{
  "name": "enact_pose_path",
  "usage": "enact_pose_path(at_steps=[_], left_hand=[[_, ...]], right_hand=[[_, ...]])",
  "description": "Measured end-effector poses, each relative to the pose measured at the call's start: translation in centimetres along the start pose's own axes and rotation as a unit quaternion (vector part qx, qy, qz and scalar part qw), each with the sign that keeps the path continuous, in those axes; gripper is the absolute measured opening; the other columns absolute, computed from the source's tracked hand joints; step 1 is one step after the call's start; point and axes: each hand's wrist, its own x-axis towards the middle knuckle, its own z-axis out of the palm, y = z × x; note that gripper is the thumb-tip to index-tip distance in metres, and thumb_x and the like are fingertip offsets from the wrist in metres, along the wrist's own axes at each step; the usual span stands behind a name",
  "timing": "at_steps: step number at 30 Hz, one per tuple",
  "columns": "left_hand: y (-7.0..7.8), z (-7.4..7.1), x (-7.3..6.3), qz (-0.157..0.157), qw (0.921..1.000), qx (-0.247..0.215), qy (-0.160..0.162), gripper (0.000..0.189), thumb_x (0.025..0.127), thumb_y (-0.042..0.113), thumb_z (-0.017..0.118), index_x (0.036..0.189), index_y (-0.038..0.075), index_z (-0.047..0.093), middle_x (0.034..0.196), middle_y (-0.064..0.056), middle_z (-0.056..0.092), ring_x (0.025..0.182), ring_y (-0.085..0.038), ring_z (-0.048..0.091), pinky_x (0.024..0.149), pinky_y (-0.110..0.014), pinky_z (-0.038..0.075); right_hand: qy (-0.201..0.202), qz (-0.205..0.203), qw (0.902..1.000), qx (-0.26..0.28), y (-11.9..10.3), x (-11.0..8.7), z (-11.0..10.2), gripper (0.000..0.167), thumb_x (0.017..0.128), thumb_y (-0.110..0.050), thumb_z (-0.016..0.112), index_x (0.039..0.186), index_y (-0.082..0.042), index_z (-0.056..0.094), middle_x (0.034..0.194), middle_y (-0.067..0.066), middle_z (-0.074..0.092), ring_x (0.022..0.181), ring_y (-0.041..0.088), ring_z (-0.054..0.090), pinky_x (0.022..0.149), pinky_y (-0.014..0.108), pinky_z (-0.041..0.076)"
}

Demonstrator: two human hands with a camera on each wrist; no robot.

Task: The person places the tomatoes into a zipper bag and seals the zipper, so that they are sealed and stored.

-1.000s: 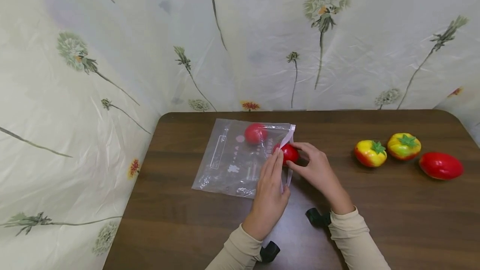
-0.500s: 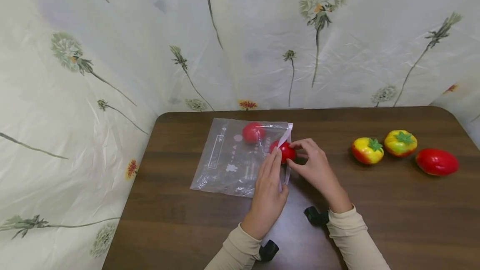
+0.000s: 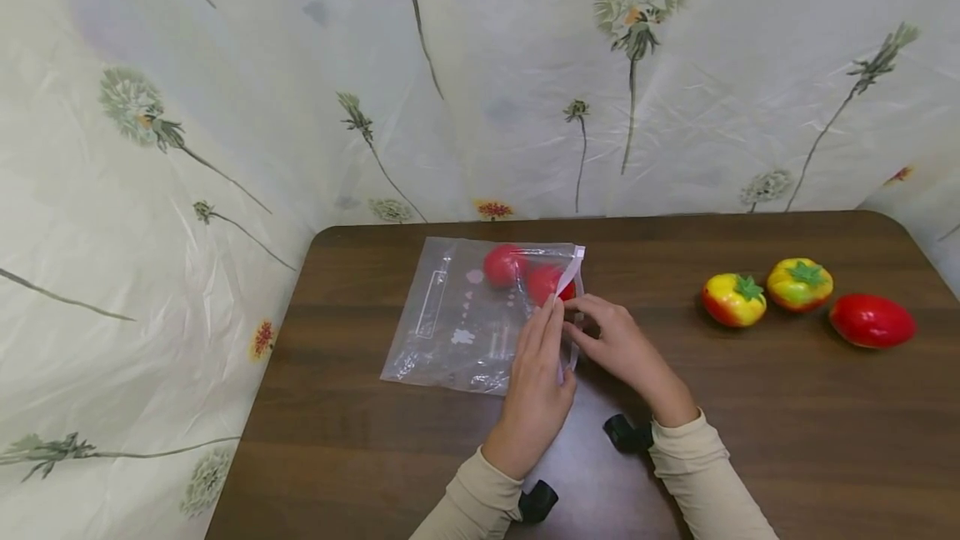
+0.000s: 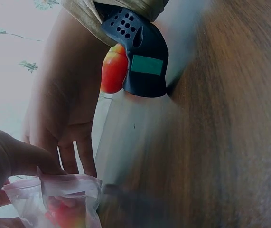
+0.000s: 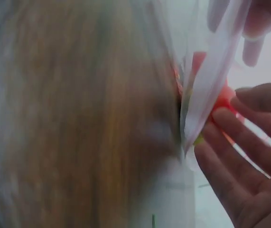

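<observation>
A clear zip bag with printed marks lies flat on the table, its mouth towards the right. Inside are two red round toy fruits: one near the back edge, another just within the mouth. My left hand holds the bag's edge at the mouth, fingers stretched along it and thumb at the rim. At the opening is my right hand, its fingertips by the nearer fruit. The right wrist view shows these fingers loosely extended; whether they touch the fruit is unclear.
On the right of the brown table lie two yellow-red toy fruits with green tops, one left of the other, and a red oval one. A flower-patterned sheet hangs behind. Each wrist wears a black device.
The nearer red fruit has slid leftwards into the bag, out of my right hand's pinch. My right fingers have come down slightly along the mouth; my left hand stays in place.
</observation>
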Motion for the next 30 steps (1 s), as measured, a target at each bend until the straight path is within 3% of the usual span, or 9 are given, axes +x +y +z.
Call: enact_pose_path(at_steps=[4,10,18,23,30], left_hand=[[-0.1,0.0,-0.1,0.013,0.9998,0.007,0.012,0.091,0.084,-0.002,0.079,0.161,0.008,0.033,0.170,-0.006,0.031,0.155,-0.029,0.034,0.124,-0.045,0.037],[-0.2,0.1,-0.1,0.033,0.9989,0.021,0.025,0.089,0.083,-0.003,0.080,0.159,0.004,0.035,0.168,-0.009,0.034,0.153,-0.033,0.037,0.124,-0.048,0.036],[-0.4,0.3,-0.1,0.047,0.9969,0.048,0.041,0.090,0.079,-0.004,0.081,0.158,0.003,0.037,0.167,-0.010,0.036,0.153,-0.029,0.038,0.126,-0.046,0.033],[-0.5,0.2,-0.1,0.047,0.9971,0.043,0.042,0.092,0.078,-0.006,0.080,0.159,0.004,0.036,0.168,-0.009,0.034,0.153,-0.031,0.038,0.126,-0.047,0.034],[-0.4,0.0,-0.1,0.056,0.9971,0.026,0.044,0.094,0.078,-0.011,0.075,0.160,0.005,0.033,0.170,-0.008,0.031,0.153,-0.033,0.038,0.125,-0.049,0.035]], right_hand=[[0.010,-0.006,0.9999,-0.003,0.2,0.2,0.3,0.036,0.092,-0.006,0.075,0.127,-0.003,0.069,0.113,0.014,0.072,0.088,0.025,0.066,0.084,0.049,0.062],[0.018,-0.020,0.9996,0.005,0.5,0.4,0.5,0.038,0.092,-0.002,0.073,0.129,0.000,0.067,0.122,0.017,0.069,0.102,0.032,0.069,0.089,0.052,0.061],[0.032,-0.014,0.9993,0.011,0.4,1.2,0.7,0.038,0.092,-0.003,0.073,0.129,0.004,0.065,0.133,0.022,0.057,0.112,0.037,0.066,0.091,0.052,0.061],[0.020,-0.007,0.9997,0.012,0.1,1.5,0.8,0.040,0.094,-0.001,0.070,0.133,0.002,0.064,0.146,0.025,0.048,0.124,0.043,0.061,0.097,0.056,0.057],[0.000,-0.023,0.9997,-0.010,-0.3,1.8,1.1,0.042,0.093,-0.002,0.070,0.135,-0.002,0.065,0.146,0.024,0.051,0.129,0.044,0.058,0.107,0.062,0.050]])
